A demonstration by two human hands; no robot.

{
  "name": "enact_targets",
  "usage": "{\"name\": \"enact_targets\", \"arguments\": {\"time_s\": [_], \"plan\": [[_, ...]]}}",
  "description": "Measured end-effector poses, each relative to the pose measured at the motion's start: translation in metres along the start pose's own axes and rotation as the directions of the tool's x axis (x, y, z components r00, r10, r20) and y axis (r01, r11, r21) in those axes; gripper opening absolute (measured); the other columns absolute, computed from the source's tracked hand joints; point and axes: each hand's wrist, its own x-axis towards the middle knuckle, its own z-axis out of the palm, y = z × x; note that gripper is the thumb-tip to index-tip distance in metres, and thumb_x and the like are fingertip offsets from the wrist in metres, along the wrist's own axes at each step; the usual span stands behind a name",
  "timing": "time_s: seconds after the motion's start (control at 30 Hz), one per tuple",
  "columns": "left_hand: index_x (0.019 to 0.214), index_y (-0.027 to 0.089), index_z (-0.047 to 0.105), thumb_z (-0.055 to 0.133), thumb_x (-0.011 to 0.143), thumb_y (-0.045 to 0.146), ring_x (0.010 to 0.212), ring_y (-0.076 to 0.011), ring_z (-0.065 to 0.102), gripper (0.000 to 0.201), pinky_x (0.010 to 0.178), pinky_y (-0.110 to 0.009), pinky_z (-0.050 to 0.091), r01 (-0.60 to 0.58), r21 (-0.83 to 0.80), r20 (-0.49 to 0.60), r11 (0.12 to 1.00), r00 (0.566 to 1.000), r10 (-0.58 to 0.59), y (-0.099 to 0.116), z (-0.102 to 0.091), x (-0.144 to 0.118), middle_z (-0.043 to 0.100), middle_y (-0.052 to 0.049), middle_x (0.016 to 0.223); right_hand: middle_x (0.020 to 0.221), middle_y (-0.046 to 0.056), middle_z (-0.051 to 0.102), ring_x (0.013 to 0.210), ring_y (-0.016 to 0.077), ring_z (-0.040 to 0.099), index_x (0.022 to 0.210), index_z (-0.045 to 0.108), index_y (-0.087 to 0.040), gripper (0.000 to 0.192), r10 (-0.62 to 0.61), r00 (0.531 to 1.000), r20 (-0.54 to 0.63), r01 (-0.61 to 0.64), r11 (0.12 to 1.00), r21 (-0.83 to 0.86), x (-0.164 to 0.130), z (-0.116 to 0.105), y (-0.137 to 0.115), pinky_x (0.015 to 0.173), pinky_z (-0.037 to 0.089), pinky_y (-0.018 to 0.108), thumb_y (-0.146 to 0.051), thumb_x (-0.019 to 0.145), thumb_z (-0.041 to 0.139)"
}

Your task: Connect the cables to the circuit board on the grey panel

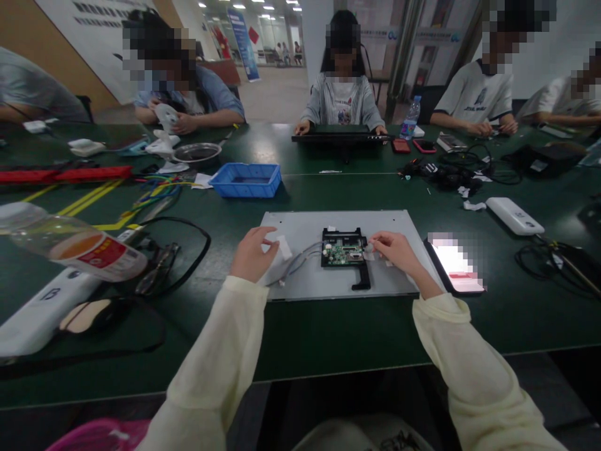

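A flat grey panel [300, 219] lies on the green table in front of me. On it sits a green circuit board [345, 252] in a black bracket [361, 275], with grey cables [300, 257] running off to the left. My right hand [397, 250] is at the board's right edge, thumb and forefinger pinched on a small whitish piece too small to name. My left hand [253, 254] hovers over the panel's left side, thumb and forefinger apart. Right beside its fingertips is a crumpled white piece [284, 248]; I cannot tell whether they touch.
A lit phone [457, 263] lies right of the panel. A drink bottle [94, 250], a long white device [51, 307] and eyeglasses [159, 266] are at left. Beyond stand a blue tray [246, 191] and black cables [441, 175]. Several people sit opposite.
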Motion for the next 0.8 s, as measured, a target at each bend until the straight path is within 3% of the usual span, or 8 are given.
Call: {"name": "enact_targets", "arguments": {"time_s": [0.17,0.27,0.43,0.53,0.63,0.8], "plan": [[0.111,0.016,0.059,0.057,0.075,0.028,0.073,-0.0147,0.063,0.038,0.082,-0.032,0.051,0.184,0.013,0.031,0.983,0.982,-0.185,-0.044,0.009,0.02,0.056,-0.007,0.113,0.065,0.001,0.067,0.054,0.0133,0.057,0.087,0.066,-0.018,0.025,-0.032,0.998,-0.048,0.028,0.996,-0.08,0.0,0.003,0.004,0.056,0.042,0.025,-0.039,0.083,0.053],[0.111,0.017,0.059,0.053,0.079,0.029,0.075,-0.0146,0.061,0.035,0.082,-0.03,0.05,0.1,0.014,-0.033,0.995,0.994,-0.1,-0.053,0.024,0.022,0.056,-0.006,0.111,0.066,0.002,0.067,0.058,0.0146,0.059,0.086,0.067,-0.017,0.023,-0.056,0.991,-0.122,0.038,0.989,-0.145,0.001,0.003,0.005,0.06,0.044,0.026,-0.034,0.084,0.052],[0.11,0.017,0.06,0.046,0.086,0.031,0.079,-0.017,0.059,0.032,0.087,-0.032,0.047,-0.029,0.083,-0.02,0.996,0.999,0.031,-0.054,0.037,0.018,0.057,-0.007,0.11,0.088,0.006,0.07,0.074,0.0173,0.062,0.096,0.068,-0.017,0.024,-0.259,0.932,-0.253,0.184,0.94,-0.287,0.006,0.005,-0.006,0.069,0.047,0.029,-0.029,0.086,0.049],[0.11,0.017,0.06,0.044,0.087,0.032,0.081,-0.0176,0.059,0.031,0.088,-0.032,0.047,-0.027,0.081,-0.025,0.996,0.999,0.029,-0.055,0.037,0.018,0.057,-0.008,0.108,0.102,0.009,0.067,0.086,0.0182,0.062,0.11,0.064,-0.018,0.029,-0.331,0.925,-0.188,0.26,0.91,-0.322,0.018,0.012,-0.018,0.072,0.049,0.031,-0.027,0.087,0.049],[0.109,0.017,0.06,0.044,0.088,0.032,0.078,-0.017,0.059,0.031,0.085,-0.031,0.048,-0.053,0.07,-0.02,0.996,0.998,0.054,-0.057,0.036,0.019,0.058,-0.007,0.106,0.116,0.01,0.063,0.106,0.0212,0.058,0.117,0.062,-0.019,0.032,-0.377,0.926,-0.018,0.34,0.854,-0.394,0.038,0.026,-0.029,0.091,0.046,0.036,-0.025,0.087,0.051],[0.107,0.017,0.061,0.043,0.087,0.03,0.078,-0.0175,0.059,0.03,0.087,-0.032,0.047,-0.074,0.095,0.005,0.993,0.997,0.074,-0.059,0.037,0.019,0.059,-0.007,0.106,0.12,0.012,0.062,0.114,0.0225,0.053,0.117,0.062,-0.016,0.031,-0.304,0.926,0.225,0.377,0.777,-0.503,0.066,0.054,-0.043,0.099,0.04,0.036,-0.024,0.088,0.052]]}}
